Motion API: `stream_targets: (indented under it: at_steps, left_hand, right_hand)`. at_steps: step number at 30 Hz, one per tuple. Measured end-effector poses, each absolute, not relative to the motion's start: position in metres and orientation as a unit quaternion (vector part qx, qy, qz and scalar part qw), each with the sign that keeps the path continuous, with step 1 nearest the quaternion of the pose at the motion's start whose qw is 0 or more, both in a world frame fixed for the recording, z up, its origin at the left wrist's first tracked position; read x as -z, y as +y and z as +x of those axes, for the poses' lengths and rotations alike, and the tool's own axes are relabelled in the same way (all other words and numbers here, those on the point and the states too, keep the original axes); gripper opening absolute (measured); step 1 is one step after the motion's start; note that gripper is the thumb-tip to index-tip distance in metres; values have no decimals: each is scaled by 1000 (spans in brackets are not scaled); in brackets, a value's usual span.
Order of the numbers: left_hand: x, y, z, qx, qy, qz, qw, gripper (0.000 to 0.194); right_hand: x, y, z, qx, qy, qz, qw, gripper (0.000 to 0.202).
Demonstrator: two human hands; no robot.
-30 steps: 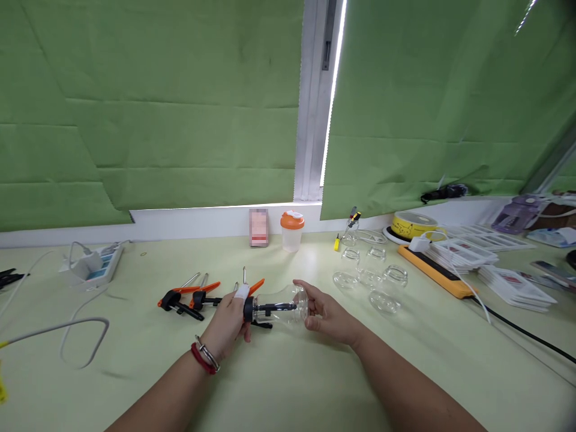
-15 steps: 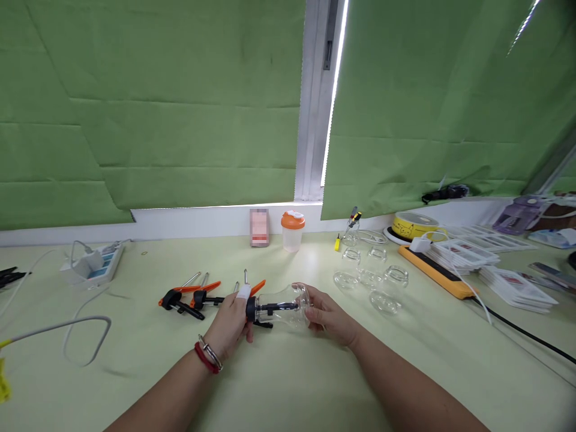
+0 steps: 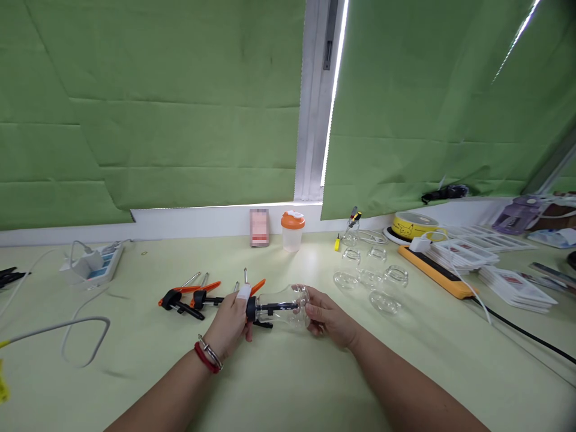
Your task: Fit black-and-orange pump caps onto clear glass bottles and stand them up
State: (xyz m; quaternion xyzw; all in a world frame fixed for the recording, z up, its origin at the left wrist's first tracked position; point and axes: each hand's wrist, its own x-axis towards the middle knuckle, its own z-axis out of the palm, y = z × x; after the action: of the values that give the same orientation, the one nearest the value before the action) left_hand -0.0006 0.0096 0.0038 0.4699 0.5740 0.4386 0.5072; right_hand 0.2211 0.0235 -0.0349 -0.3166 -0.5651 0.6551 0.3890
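A clear glass jar (image 3: 288,307) is held lying sideways above the table (image 3: 288,384), its black-capped neck gripped by the left hand (image 3: 229,324), its base clasped by the right hand (image 3: 330,318)

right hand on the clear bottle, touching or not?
Touching. The head view shows the right hand with fingers wrapped over the base end of the clear bottle, no gap visible.

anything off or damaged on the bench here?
Nothing looks spilled or broken. Only oddity: white tape or a bandage on a finger of the left hand, which grips the black cap of the clear bottle.
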Motion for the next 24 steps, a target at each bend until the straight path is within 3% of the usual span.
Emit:
stream_targets:
  at_steps: [5, 10, 13, 18, 24]
  left_hand:
    - [-6, 10, -5, -422, 563, 522, 483, 40]
    - [-4, 11, -7, -413, 564, 556, 450, 39]
    - [-4, 7, -5, -411, 547, 585, 436, 38]
    - [-13, -3, 0, -423, 459, 628, 465, 28]
    - [-7, 3, -3, -435, 480, 643, 408, 25]
  right_hand:
    - [31, 21, 227, -602, -636, -328, 354, 68]
    - [23, 13, 224, -385, -764, -393, 338, 84]
    - [19, 10, 219, -315, -801, -398, 317, 86]
    - [25, 15, 219, -324, -771, -437, 331, 83]
    - [42, 36, 227, -340, -716, -498, 353, 79]
